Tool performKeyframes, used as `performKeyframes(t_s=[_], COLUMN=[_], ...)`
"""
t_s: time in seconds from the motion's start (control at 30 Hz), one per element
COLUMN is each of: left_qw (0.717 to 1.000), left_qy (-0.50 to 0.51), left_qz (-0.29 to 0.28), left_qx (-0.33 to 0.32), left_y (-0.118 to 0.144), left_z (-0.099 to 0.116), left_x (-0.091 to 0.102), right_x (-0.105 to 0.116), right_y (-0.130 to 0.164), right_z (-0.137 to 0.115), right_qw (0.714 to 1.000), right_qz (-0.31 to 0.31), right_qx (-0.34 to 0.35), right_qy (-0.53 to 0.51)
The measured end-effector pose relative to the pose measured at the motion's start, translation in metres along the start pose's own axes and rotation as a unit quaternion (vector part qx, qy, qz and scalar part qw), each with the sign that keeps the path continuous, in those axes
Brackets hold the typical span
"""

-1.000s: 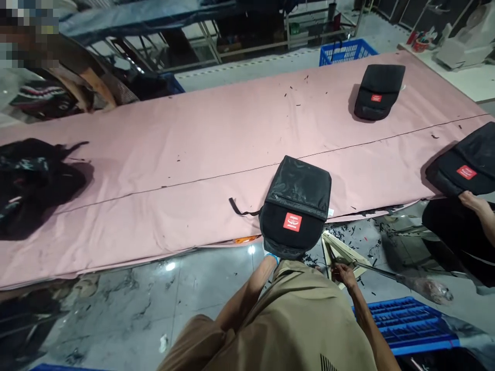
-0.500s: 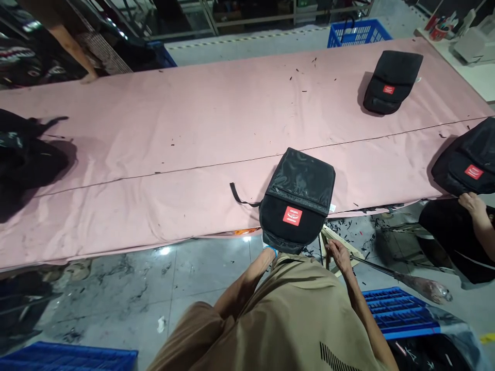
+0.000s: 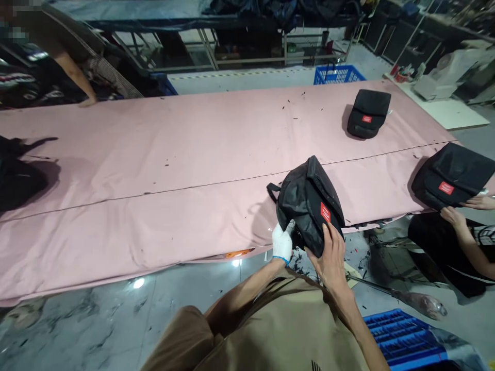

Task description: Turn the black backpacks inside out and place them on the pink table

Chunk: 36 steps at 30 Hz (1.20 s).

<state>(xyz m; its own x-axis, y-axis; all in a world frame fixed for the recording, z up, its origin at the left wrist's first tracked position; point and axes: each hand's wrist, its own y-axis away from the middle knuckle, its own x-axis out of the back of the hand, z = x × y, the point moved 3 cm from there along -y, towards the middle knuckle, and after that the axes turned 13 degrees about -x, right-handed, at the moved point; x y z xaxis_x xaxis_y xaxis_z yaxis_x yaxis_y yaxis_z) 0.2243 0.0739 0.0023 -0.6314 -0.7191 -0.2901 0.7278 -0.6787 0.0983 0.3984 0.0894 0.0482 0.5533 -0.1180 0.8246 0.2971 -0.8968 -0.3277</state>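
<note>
A black backpack (image 3: 305, 201) with a red label on its front stands tilted at the near edge of the pink-covered table (image 3: 193, 154). My left hand (image 3: 283, 242), in a white glove with a blue cuff, grips its lower left side, thumb on the fabric. Bare, my right hand (image 3: 330, 255) holds the lower front just below the red label, fingers on the front panel and thumb underneath. A short strap loop sticks out at the bag's left. The bag hides its own back and some of my fingertips.
Another black backpack (image 3: 369, 114) lies farther back on the table. At the right, a co-worker's hands (image 3: 454, 216) touch a similar backpack (image 3: 452, 172). Dark bags (image 3: 19, 178) lie at the left. A blue crate (image 3: 398, 335) stands low at right; a person leans at the far left edge.
My right hand has come up from beside the table onto the bag's front. The backpack has turned, now showing its side. My view has tipped upward.
</note>
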Motion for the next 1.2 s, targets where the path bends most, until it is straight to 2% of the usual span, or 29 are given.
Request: performKeyframes(t_s=[0.1,0.23,0.4,0.5,0.6,0.67,0.73,0.8,0.9,0.97,1.03,1.1,1.13,1.2], left_qw=[0.999,0.994,0.979,0.971,0.973,0.973,0.968,0.959,0.944,0.934,0.915,0.88,0.853,0.777], left_qy=[0.005,-0.003,0.036,0.032,0.025,0.016,-0.022,-0.092,-0.189,-0.217,-0.229,-0.243,-0.259,-0.308], left_qz=[-0.033,-0.112,-0.196,-0.232,-0.224,-0.228,-0.251,-0.267,-0.268,-0.28,-0.316,-0.378,-0.42,-0.524], left_qx=[-0.005,-0.017,0.033,0.039,0.038,0.031,0.022,0.017,0.028,0.052,0.099,0.154,0.17,0.166], left_y=[0.004,0.019,0.036,0.041,0.036,0.027,0.012,-0.008,-0.036,-0.043,-0.039,-0.029,-0.025,-0.025], left_z=[0.017,0.032,0.04,0.04,0.039,0.038,0.037,0.032,0.014,-0.002,-0.015,-0.017,-0.012,0.011], left_x=[-0.026,-0.057,-0.079,-0.084,-0.083,-0.077,-0.06,-0.03,0.026,0.054,0.069,0.072,0.071,0.066], right_x=[0.01,0.035,0.062,0.061,0.053,0.051,0.055,0.062,0.068,0.064,0.055,0.05,0.049,0.053], right_y=[-0.006,-0.019,-0.049,-0.059,-0.06,-0.059,-0.06,-0.062,-0.065,-0.067,-0.071,-0.075,-0.077,-0.078], right_z=[0.017,0.049,0.092,0.105,0.106,0.11,0.125,0.151,0.192,0.204,0.201,0.188,0.179,0.16], right_qw=[0.997,0.987,0.957,0.956,0.97,0.972,0.969,0.958,0.917,0.902,0.894,0.886,0.885,0.899], right_qz=[0.071,0.127,0.217,0.209,0.15,0.111,0.099,0.125,0.19,0.223,0.265,0.304,0.318,0.328], right_qx=[-0.035,-0.093,-0.183,-0.186,-0.149,-0.147,-0.174,-0.237,-0.348,-0.371,-0.36,-0.341,-0.328,-0.277], right_qy=[0.025,0.039,0.065,0.084,0.122,0.148,0.142,0.099,0.035,0.005,-0.035,-0.074,-0.086,-0.09])
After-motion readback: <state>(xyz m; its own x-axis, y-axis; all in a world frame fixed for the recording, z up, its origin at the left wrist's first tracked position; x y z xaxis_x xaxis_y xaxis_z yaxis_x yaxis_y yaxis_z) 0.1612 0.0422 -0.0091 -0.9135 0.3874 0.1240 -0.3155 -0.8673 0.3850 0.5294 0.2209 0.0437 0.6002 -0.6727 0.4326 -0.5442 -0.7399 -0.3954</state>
